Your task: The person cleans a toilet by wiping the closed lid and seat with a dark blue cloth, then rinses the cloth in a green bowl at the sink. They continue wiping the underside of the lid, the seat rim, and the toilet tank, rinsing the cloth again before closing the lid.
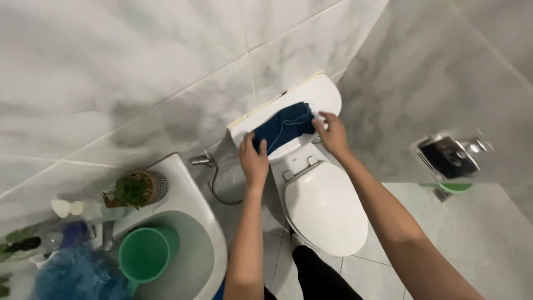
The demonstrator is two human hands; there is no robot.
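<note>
A dark blue cloth (284,129) lies spread on the flat top of the white toilet tank (322,91), which stands against the grey marbled wall tiles (139,66). The cloth covers the middle and front part of the tank lid, reaching to its front edge; the right end of the lid and the strip along the back edge are bare.

The left hand (254,161) rests at the left end of the cloth, at the front left corner of the tank lid, its fingers curled down onto the fabric and gripping its edge. The right hand (332,133) sits at the right end of the cloth, fingers bent and pinching the fabric there. Both arms reach forward from the bottom of the view.

Just in front of the tank, the toilet lid (325,208) is shut. To the left, a white basin (205,244) holds a green plastic cup (145,254). On the basin's back edge stands a small potted plant (136,189), with a bottle (83,209) beside it and a blue mesh sponge (78,275) at the lower left. A chrome spray hose (206,162) hangs on the wall between the basin and the toilet. At the right, a metal paper holder (449,155) is fixed to the wall.
</note>
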